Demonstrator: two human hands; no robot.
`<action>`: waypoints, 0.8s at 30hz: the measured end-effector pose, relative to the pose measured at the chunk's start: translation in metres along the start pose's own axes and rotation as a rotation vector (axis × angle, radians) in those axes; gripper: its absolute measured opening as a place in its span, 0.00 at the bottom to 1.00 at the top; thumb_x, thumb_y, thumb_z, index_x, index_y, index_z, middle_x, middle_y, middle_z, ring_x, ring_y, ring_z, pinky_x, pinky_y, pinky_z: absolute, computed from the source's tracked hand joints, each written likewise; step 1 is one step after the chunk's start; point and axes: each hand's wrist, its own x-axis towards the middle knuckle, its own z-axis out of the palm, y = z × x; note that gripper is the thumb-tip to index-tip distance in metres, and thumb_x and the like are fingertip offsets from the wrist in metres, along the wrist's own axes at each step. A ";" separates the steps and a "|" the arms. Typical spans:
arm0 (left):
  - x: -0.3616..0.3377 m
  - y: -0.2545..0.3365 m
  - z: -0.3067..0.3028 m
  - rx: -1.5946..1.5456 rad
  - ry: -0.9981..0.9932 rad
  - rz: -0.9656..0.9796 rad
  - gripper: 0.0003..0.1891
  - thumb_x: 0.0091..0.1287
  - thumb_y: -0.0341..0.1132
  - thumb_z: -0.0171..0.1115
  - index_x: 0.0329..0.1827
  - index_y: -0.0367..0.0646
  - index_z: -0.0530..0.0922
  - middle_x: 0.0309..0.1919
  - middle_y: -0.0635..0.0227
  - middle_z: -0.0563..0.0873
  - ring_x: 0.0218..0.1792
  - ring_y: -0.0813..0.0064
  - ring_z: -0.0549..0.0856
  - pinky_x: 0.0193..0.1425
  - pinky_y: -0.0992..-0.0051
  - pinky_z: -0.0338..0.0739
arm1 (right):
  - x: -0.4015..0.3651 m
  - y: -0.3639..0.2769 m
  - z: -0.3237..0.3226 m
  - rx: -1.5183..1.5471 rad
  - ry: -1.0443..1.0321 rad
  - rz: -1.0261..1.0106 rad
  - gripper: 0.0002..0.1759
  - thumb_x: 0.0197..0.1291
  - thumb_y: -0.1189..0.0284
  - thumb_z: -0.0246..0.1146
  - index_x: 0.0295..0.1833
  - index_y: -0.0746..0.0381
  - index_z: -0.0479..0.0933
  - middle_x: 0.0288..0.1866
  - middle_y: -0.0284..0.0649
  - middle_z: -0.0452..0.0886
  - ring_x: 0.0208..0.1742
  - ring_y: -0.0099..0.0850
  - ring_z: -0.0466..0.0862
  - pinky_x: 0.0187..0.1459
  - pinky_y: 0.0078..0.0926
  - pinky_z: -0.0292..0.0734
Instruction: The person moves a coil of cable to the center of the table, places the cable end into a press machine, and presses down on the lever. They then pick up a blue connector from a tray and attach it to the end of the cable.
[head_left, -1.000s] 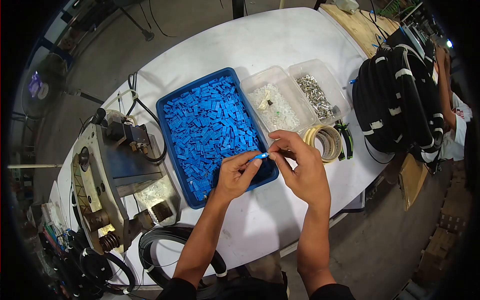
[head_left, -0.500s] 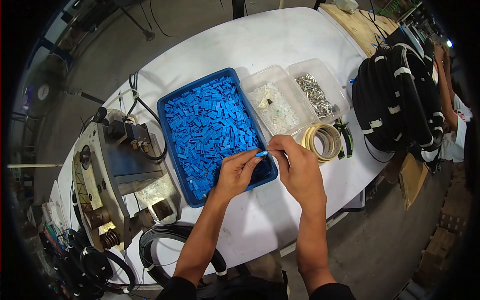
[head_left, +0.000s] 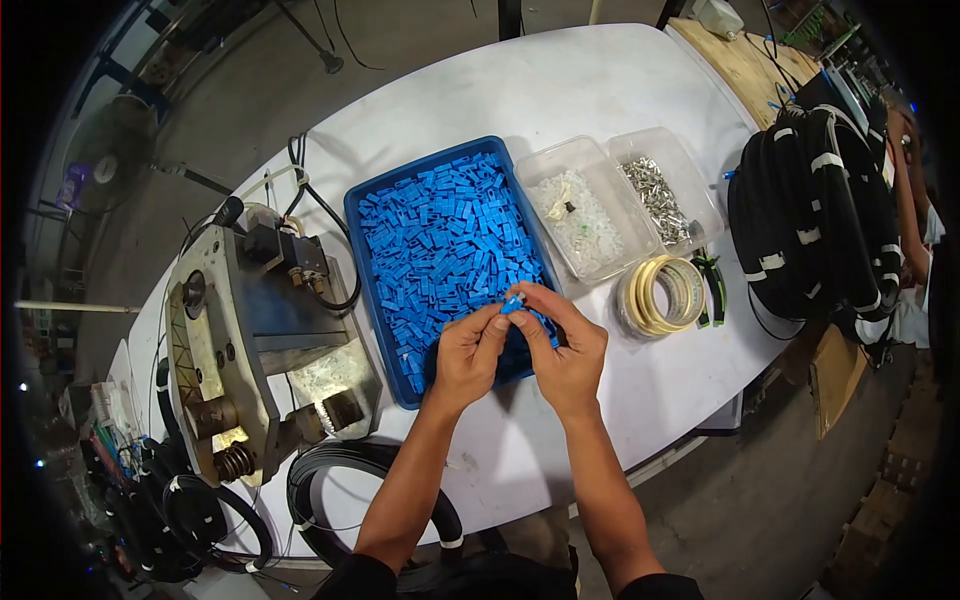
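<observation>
My left hand [head_left: 467, 362] pinches a small blue plastic connector piece [head_left: 512, 304] between thumb and fingertips. My right hand [head_left: 570, 358] closes on the same piece from the other side, thumb and forefinger against it. A bit of pale material shows at its upper end, too small to make out. Both hands hover over the near right corner of a blue bin [head_left: 362, 270], which is filled with many similar blue pieces [head_left: 440, 225].
Right of the bin stand a clear tub [head_left: 594, 262] of whitish bits and another tub [head_left: 703, 200] of small metal parts. Tape rolls [head_left: 640, 300] and green-black pliers [head_left: 713, 288] lie nearer. A metal press [head_left: 240, 330] is left; cable coils [head_left: 815, 215] and a co-worker's arm [head_left: 905, 190] are right.
My right hand has moved left and closed in on the blue piece, its fingertips now against it. The whole view has shifted slightly, so the table sits further right.
</observation>
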 end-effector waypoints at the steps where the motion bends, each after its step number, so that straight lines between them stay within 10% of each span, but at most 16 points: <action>1: -0.006 0.001 -0.003 -0.035 -0.045 -0.039 0.13 0.77 0.36 0.54 0.49 0.34 0.82 0.19 0.77 0.75 0.22 0.87 0.71 0.26 0.81 0.66 | -0.003 -0.001 0.001 0.002 -0.001 0.005 0.16 0.58 0.79 0.70 0.52 0.67 0.82 0.45 0.45 0.87 0.46 0.31 0.87 0.48 0.23 0.81; 24: -0.035 -0.008 -0.004 -0.040 0.005 0.022 0.11 0.77 0.32 0.50 0.45 0.33 0.78 0.19 0.75 0.73 0.21 0.86 0.69 0.24 0.80 0.64 | -0.023 0.009 0.010 -0.194 -0.006 -0.262 0.12 0.56 0.77 0.72 0.46 0.67 0.84 0.41 0.46 0.88 0.38 0.32 0.89 0.40 0.23 0.84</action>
